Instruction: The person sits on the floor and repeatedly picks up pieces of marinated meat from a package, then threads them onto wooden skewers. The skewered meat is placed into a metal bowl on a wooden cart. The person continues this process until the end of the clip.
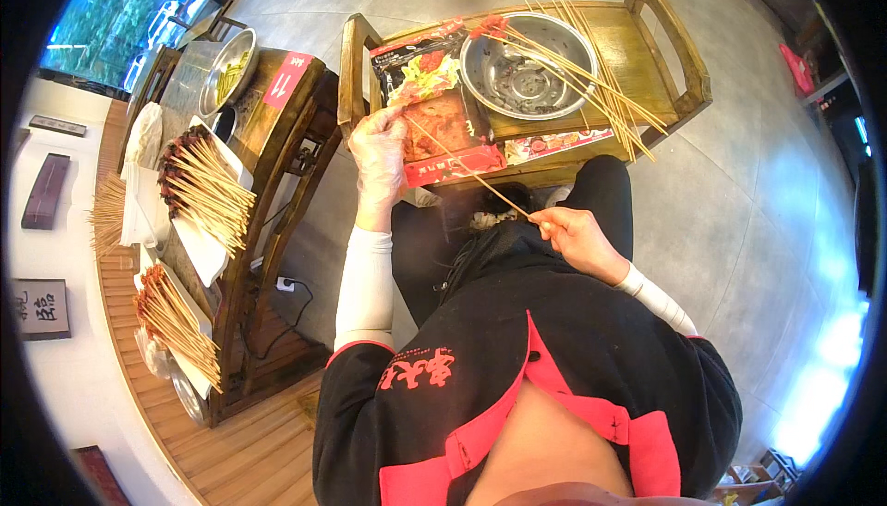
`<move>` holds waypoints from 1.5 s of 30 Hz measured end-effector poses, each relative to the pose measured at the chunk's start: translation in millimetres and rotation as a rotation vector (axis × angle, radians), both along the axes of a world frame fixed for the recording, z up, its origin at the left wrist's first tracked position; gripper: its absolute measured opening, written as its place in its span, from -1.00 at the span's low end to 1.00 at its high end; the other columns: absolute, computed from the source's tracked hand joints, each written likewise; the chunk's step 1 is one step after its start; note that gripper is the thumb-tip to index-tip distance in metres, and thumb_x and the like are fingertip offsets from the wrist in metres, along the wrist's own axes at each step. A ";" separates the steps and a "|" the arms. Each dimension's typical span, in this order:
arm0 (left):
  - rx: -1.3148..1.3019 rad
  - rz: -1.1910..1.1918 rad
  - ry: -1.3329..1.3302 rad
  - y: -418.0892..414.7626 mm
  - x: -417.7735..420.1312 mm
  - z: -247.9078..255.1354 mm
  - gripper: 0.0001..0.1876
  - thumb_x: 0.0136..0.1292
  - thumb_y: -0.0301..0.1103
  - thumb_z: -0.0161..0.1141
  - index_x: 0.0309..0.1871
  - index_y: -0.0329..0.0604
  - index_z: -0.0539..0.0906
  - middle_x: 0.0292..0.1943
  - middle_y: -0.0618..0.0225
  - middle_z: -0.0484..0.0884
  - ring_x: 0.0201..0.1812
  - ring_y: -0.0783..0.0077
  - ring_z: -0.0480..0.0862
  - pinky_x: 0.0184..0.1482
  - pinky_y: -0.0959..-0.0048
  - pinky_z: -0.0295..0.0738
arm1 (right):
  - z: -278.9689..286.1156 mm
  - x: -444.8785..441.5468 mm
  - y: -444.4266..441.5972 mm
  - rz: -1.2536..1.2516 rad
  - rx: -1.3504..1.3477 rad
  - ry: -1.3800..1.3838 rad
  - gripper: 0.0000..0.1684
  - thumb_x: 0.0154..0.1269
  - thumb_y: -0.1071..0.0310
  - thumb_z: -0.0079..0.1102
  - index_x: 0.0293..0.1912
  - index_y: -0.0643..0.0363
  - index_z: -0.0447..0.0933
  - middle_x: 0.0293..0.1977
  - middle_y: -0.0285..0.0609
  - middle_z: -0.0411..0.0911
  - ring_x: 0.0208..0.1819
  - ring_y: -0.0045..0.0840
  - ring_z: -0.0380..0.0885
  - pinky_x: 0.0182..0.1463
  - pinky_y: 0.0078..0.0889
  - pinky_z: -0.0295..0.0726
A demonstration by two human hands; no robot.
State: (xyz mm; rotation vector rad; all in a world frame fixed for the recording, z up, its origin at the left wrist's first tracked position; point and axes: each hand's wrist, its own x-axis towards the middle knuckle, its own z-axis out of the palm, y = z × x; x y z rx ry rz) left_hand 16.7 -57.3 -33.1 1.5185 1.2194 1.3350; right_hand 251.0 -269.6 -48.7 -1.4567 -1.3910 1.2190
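Observation:
My right hand point(578, 239) pinches the near end of a long wooden skewer point(478, 177). My left hand point(380, 152), in a thin clear glove, is closed around the skewer's far end; whether a piece of food is between those fingers is hidden. Beside it a printed food package point(440, 125) lies on a wooden tray-like stand point(613, 21). A steel bowl point(529, 105) with dark bits and some liquid stands on the stand. Loose skewers point(613, 100) lie across its right rim, and a few with red meat point(490, 26) on their tips rest over its left rim.
To the left, a wooden table point(277, 125) holds white trays of dark-meat skewers point(211, 194) and reddish skewers point(177, 326). A steel bowl of green vegetable pieces point(232, 80) stands near a red number card point(287, 80). A cable point(308, 305) runs beneath the table.

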 end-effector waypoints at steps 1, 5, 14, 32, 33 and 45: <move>0.029 0.007 0.069 -0.5 0.7 1.7 -0.77 0.11 -0.61 0.19 -0.13 -0.35 0.70 -0.30 0.25 0.64 -0.27 0.51 0.61 -0.17 0.58 0.46 | -0.4 -1.7 0.7 -0.007 -0.095 0.060 -0.73 0.27 0.58 -0.04 -0.06 0.33 0.54 -0.47 -0.23 0.51 -0.49 -0.59 0.46 -0.34 -0.52 0.49; 0.176 0.050 0.275 -1.1 0.5 11.0 -0.76 0.07 -0.61 0.20 -0.16 -0.29 0.71 -0.32 0.20 0.67 -0.27 0.47 0.64 -0.17 0.54 0.49 | -10.4 -7.4 2.1 0.015 -0.279 0.322 -0.74 0.42 0.44 -0.08 -0.02 0.29 0.54 -0.48 -0.38 0.45 -0.54 -0.76 0.34 -0.45 -0.62 0.40; 0.211 0.022 0.306 -12.0 10.7 36.1 -0.73 0.15 -0.55 0.14 -0.08 -0.19 0.71 -0.30 0.13 0.70 -0.31 0.36 0.66 -0.18 0.46 0.52 | -12.3 -11.2 4.4 -0.122 0.271 -0.067 -0.75 0.22 0.58 0.16 -0.07 0.33 0.54 -0.38 -0.15 0.51 -0.45 -0.50 0.53 -0.36 -0.50 0.50; 0.071 -0.039 0.151 -3.4 13.8 5.2 -0.77 0.18 -0.59 0.17 -0.09 -0.34 0.69 -0.24 0.34 0.65 -0.28 0.60 0.58 -0.21 0.61 0.46 | -9.9 -20.2 16.5 -0.016 -0.226 0.494 -0.74 0.44 0.45 -0.12 -0.01 0.29 0.51 -0.53 -0.37 0.39 -0.69 -0.78 0.30 -0.65 -0.67 0.27; 0.010 -0.042 0.070 -2.4 15.1 4.3 -0.77 0.18 -0.60 0.16 -0.09 -0.35 0.69 -0.23 0.33 0.67 -0.30 0.58 0.59 -0.25 0.61 0.46 | -9.1 -19.8 18.9 -0.013 -0.259 0.538 -0.74 0.44 0.45 -0.11 0.00 0.29 0.50 -0.53 -0.38 0.39 -0.70 -0.78 0.29 -0.65 -0.68 0.26; -0.344 -0.239 -0.631 4.2 10.0 4.8 -0.66 0.37 -0.42 0.12 0.15 -0.38 0.50 -0.03 0.28 0.62 -0.08 0.49 0.62 -0.05 0.52 0.55 | -4.1 6.9 22.8 -0.004 -0.310 0.902 -0.72 0.46 0.38 -0.09 0.04 0.30 0.47 -0.52 -0.40 0.39 -0.73 -0.83 0.16 -0.69 -0.77 0.12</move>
